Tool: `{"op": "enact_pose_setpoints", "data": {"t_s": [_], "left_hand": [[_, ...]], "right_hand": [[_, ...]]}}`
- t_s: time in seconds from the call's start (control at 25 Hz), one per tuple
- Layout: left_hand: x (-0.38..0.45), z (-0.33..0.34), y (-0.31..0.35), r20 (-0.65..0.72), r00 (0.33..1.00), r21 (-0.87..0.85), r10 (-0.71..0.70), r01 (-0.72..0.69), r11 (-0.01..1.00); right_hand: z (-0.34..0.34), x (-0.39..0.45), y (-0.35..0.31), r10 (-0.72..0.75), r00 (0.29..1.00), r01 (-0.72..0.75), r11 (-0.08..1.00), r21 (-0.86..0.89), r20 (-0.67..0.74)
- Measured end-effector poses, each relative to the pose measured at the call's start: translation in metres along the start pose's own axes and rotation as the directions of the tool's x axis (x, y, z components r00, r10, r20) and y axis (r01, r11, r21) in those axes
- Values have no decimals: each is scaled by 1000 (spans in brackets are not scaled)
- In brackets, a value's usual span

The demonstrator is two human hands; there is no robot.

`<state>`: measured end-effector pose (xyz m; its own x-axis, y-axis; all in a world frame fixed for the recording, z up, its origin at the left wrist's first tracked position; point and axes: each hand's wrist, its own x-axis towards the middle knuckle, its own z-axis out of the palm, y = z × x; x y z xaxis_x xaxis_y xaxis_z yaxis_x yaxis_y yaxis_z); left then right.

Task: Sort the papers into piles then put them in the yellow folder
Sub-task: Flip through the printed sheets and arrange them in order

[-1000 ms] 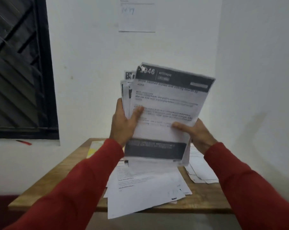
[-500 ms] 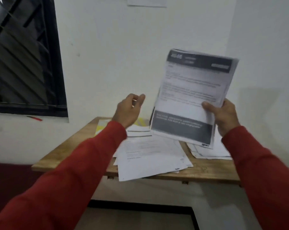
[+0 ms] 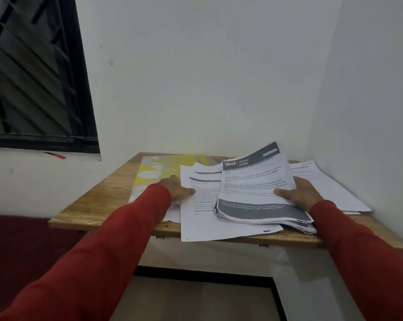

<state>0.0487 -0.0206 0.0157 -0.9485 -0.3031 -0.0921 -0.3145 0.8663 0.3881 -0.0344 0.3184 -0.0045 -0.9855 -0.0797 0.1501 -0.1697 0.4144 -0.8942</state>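
My right hand (image 3: 299, 194) grips a thick stack of printed sheets with dark header and footer bands (image 3: 256, 188), its lower edge resting on the wooden table (image 3: 91, 214). My left hand (image 3: 176, 187) lies on the left edge of a loose pile of white papers (image 3: 200, 212) in the table's middle, thumb on top; whether its fingers curl under the sheets is hidden. The yellow folder (image 3: 149, 174) lies flat at the back left, partly covered by the papers. Another pile of white sheets (image 3: 330, 188) lies at the right by the wall.
The table stands in a corner, white walls behind and to the right. A dark barred window (image 3: 34, 77) is at the upper left, with a red pen (image 3: 56, 155) on its sill. Some central sheets overhang the table's front edge.
The stack was held up in both hands, then in my right hand alone. It has come down onto the table, and my left hand has dropped onto the central pile.
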Motion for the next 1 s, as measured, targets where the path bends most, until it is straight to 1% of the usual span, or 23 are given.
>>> {"op": "enact_pose_setpoints", "data": {"t_s": [0.12, 0.2, 0.32, 0.48, 0.6, 0.68, 0.76, 0.84, 0.92, 1.0], "left_hand": [[10, 11, 12, -59, 998, -16, 3, -4, 1000], [15, 14, 24, -61, 998, -63, -11, 8, 998], [16, 5, 42, -6, 1000, -176, -30, 28, 984], [25, 3, 51, 73, 997, -150, -38, 49, 987], [34, 6, 52, 108, 994, -253, -22, 49, 966], [34, 10, 56, 70, 997, -223, -14, 30, 974], [32, 16, 61, -25, 1000, -132, -9, 6, 991], [33, 20, 69, -75, 997, -63, 18, -22, 998], [35, 18, 77, -52, 998, -79, 19, -23, 997], [37, 13, 83, -29, 999, -170, -16, 11, 985]], "right_hand": [[-2, 2, 2, -7, 999, 9, 999, -41, 44], [-3, 4, 2, -3, 998, 7, 998, -57, 69], [-3, 4, 3, -13, 996, 19, 998, -62, 91], [-3, 6, 5, -19, 996, 25, 997, -70, 90], [-4, 7, 7, -18, 995, 26, 996, -82, 96], [-5, 8, 8, -12, 995, 20, 997, -80, 98], [-4, 9, 9, -13, 995, 22, 996, -84, 101], [-3, 10, 10, -9, 995, 17, 997, -78, 99], [-3, 11, 11, -7, 995, 14, 997, -80, 96], [-3, 11, 12, -7, 996, 14, 996, -84, 92]]}}
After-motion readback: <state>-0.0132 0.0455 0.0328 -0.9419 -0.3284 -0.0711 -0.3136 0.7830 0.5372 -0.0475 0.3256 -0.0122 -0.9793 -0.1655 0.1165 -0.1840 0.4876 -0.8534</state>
